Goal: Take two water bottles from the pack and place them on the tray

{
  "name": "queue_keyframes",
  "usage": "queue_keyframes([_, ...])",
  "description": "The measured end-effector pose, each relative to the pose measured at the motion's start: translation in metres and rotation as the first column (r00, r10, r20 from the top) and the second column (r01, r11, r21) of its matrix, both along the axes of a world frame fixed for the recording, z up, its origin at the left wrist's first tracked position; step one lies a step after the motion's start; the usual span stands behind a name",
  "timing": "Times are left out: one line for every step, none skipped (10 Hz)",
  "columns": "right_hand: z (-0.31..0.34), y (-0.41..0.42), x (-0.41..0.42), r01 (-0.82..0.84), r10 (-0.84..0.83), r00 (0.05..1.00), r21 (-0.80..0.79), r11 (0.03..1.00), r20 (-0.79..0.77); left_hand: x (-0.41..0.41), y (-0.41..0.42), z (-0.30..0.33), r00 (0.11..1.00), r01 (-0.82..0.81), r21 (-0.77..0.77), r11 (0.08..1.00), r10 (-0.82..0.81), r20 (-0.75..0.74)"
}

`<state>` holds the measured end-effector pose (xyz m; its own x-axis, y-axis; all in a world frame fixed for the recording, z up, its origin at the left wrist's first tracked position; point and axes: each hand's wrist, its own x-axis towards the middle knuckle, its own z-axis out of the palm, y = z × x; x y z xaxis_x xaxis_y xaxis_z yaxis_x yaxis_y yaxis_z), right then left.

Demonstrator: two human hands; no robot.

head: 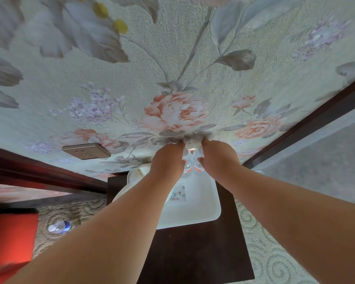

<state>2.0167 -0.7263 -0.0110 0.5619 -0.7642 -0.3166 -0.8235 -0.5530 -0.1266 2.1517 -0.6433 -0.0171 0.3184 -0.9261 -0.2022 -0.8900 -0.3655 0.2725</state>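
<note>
The head view looks down along our two bare forearms to a white tray (pixel 201 210) that lies on a dark counter (pixel 195 249) against the flowered wall (pixel 172 58). Our left hand (pixel 168 160) is closed around the top of one water bottle (pixel 187 168), and our right hand (pixel 218 158) is closed around the top of a second water bottle (pixel 198 167). Both bottles stand upright, just beside each other, at the far end of the tray near the wall. We see their clear bodies and red-white labels between the two hands; the caps are hidden under the fingers. Whether the bottoms already touch the tray, we cannot tell.

A small printed card (pixel 178 193) lies flat on the tray, just before the bottles. A white kettle (pixel 135 177) is at the left side of the tray, partly under our left arm. On the carpet (pixel 275 253) at the left, another bottle with a blue label (pixel 59 226) lies on its side, well apart from the counter. A wall socket (pixel 86 151) is on the wall to the left.
</note>
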Motion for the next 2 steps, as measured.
queue_keyframes([0.019, 0.002, -0.002, -0.006, 0.008, 0.999, 0.058, 0.998, -0.039, 0.007, 0.005, 0.017, 0.999, -0.005, 0.096, 0.995, 0.008, -0.033])
queue_keyframes([0.048, 0.003, -0.013, -0.035, 0.047, 0.994, 0.116, 0.993, -0.101, 0.016, 0.017, 0.041, 0.999, -0.003, 0.123, 0.992, -0.002, 0.039])
